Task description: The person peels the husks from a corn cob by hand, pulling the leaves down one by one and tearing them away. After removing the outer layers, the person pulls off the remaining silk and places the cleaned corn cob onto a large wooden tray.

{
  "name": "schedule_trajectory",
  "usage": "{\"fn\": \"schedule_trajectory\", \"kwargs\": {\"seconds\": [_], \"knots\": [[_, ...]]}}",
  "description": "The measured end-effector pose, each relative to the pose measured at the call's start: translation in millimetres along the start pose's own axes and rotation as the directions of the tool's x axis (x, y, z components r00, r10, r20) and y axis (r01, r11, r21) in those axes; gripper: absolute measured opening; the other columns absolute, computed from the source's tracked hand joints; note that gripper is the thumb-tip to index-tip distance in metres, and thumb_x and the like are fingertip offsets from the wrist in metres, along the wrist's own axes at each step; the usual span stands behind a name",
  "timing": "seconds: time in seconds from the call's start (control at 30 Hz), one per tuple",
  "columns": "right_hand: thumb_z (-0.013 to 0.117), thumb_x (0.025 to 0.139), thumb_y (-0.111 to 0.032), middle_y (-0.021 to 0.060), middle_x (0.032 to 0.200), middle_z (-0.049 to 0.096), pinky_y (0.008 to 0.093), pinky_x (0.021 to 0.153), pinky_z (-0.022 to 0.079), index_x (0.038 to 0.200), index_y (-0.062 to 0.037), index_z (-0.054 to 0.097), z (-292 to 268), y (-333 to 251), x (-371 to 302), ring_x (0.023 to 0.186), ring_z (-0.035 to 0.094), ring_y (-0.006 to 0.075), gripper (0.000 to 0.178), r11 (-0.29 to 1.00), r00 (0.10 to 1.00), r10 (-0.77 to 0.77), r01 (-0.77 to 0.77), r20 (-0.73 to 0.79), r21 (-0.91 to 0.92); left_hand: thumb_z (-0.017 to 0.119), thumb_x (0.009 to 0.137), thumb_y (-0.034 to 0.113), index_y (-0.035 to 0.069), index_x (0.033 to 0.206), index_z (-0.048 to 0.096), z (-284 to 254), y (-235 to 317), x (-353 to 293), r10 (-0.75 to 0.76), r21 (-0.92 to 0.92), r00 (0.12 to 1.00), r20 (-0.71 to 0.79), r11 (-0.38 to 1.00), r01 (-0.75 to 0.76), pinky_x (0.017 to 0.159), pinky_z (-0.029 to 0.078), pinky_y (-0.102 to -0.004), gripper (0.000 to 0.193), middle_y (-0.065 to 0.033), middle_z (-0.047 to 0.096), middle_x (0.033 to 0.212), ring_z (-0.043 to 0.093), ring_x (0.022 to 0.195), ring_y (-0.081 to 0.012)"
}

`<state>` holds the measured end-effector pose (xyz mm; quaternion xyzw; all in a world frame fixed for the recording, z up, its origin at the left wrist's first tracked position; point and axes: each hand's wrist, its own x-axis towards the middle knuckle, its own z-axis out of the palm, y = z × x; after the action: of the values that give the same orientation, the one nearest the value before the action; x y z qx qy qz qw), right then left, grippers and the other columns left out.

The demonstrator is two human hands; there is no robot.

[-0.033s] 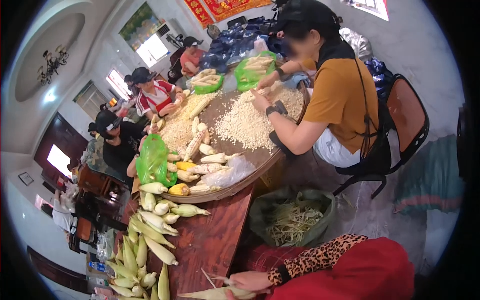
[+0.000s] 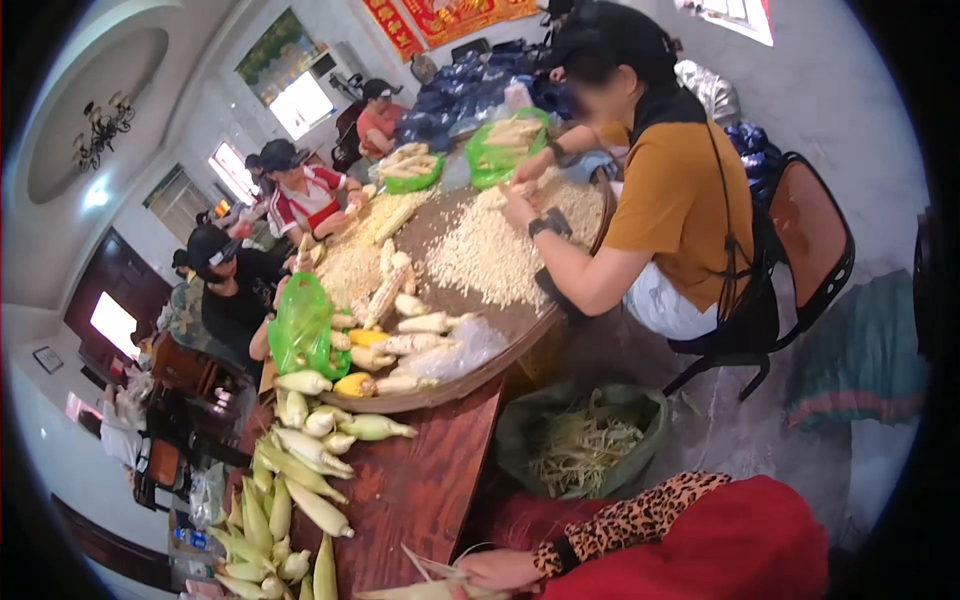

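At the bottom edge, my right hand (image 2: 497, 568), in a leopard-print cuff, is closed on pale husk strips (image 2: 428, 566). They fan out from a husked ear of corn (image 2: 388, 593) lying crosswise in front of me at the table's side. Only a finger of my left hand (image 2: 458, 592) shows, pressed against the ear; the rest is below the frame. Left of my hands lies a pile of ears in green husks (image 2: 258, 525). A sack (image 2: 520, 430) holding stripped husks (image 2: 590, 450) stands beyond my right arm.
A large round tray (image 2: 480, 378) bears loose kernels (image 2: 490, 250), ears, a green bag (image 2: 300, 325) and a clear bag (image 2: 465, 350). It rests on the red-brown table (image 2: 420, 470). A person in orange (image 2: 685, 190) works at its right; others sit opposite. A chair (image 2: 815, 235) stands at right.
The husk strips by my right hand have come up and spread into more strands. My right hand has shifted slightly left and down. The view has tilted a little.
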<state>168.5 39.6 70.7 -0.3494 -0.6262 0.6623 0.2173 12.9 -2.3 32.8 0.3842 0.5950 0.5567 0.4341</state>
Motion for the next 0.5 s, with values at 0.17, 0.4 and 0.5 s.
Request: {"fn": "schedule_trajectory", "kwargs": {"seconds": [0.17,0.4,0.5], "knots": [[0.046,0.085,-0.02,0.0147,0.076,0.058,0.0389,0.061,0.044,0.087,-0.0046,0.058,22,36,20,0.07,0.058,0.0288,0.019,0.905,0.882,-0.365,0.259,-0.3,-0.339,0.064,0.083,0.015,0.014,0.139,0.014,0,4,6,-0.106,0.035,0.994,-0.015,0.994,0.106,0.071,0.052,-0.031,0.075,-0.0181,0.045,0.122,0.055,0.096,-0.0239],[0.047,0.084,-0.02,0.0127,0.067,0.053,0.0377,0.055,0.043,0.083,-0.0066,0.057,34,47,20,0.061,0.054,0.0276,0.016,0.891,0.821,-0.413,0.276,-0.395,-0.36,0.063,0.081,0.009,0.014,0.14,0.013,-2,-8,7,-0.083,0.026,0.996,0.027,0.996,0.083,0.081,0.048,-0.0306,0.078,-0.0192,0.04,0.126,0.05,0.104,-0.0227],[0.048,0.083,-0.019,0.0091,0.056,0.048,0.0352,0.048,0.04,0.077,-0.0062,0.057,34,50,23,0.052,0.05,0.0228,0.016,0.948,0.853,-0.314,0.259,-0.416,-0.185,0.063,0.083,0.015,0.019,0.14,0.015,-11,-32,13,-0.003,0.08,0.998,0.061,0.997,-0.002,0.072,0.051,-0.0294,0.075,-0.0216,0.038,0.128,0.055,0.097,-0.0222]]}}
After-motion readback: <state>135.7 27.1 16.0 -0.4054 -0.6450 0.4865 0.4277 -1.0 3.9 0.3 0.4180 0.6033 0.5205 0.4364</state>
